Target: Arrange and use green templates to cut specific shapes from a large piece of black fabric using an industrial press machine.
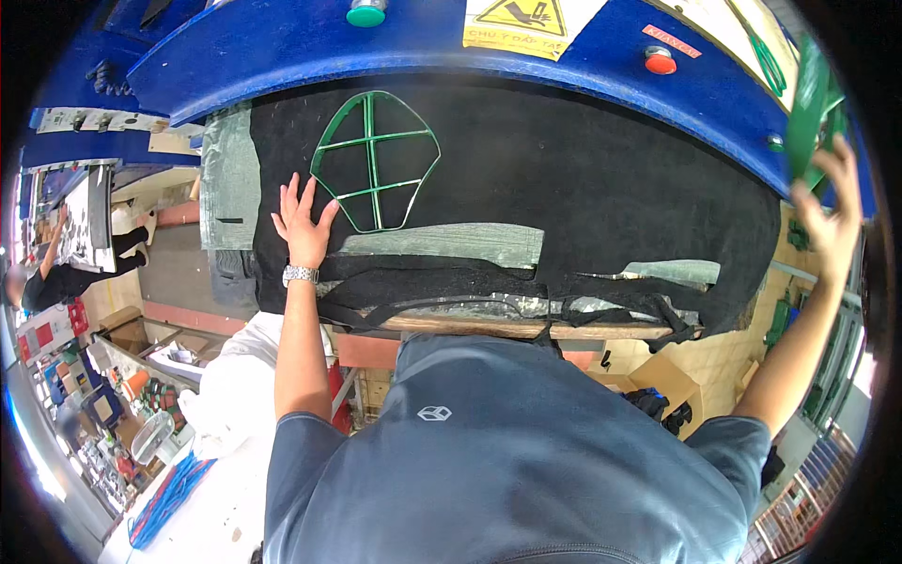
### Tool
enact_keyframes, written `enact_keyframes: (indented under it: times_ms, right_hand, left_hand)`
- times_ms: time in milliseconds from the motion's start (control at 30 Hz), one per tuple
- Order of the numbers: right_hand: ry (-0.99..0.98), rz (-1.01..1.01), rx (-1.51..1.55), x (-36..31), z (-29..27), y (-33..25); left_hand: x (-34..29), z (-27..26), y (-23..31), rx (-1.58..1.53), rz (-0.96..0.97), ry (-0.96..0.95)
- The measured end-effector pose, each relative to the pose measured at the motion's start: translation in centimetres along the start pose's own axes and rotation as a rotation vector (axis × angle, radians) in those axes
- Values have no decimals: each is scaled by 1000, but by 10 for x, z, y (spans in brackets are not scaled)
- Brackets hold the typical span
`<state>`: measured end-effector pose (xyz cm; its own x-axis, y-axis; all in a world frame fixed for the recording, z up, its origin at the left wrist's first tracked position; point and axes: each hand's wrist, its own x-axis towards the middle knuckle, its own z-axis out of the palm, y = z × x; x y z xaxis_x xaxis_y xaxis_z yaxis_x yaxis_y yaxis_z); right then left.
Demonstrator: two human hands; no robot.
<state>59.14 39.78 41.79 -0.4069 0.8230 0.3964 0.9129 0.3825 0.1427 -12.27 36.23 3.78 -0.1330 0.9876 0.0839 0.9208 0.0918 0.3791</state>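
Note:
A green metal cutting die (371, 141), a curved frame with crossbars inside, lies on a black sheet of material (564, 169) towards the left. My left hand (305, 221) rests spread on the sheet, fingers apart, its index finger and thumb close against the die's left edge. Far to the right, my right hand (827, 207) is raised with its fingers around the lower end of a second green die (810, 113). Blur and the rim of the picture hide that die's full shape.
A blue machine beam (329, 52) spans the back, with a green button (365, 12) and a red button (660, 61). Torn strips of black material (423, 282) lie along the near edge. A cardboard box (672, 381) stands below right. Another person (70, 277) works at far left.

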Motion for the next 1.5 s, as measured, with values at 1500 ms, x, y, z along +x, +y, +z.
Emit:
enact_keyframes:
  times_ms: [1500]
  right_hand:
    - [-369, 92, 614, 21, 273, -411]
  left_hand:
    - [8, -12, -27, -117, 149, 119]
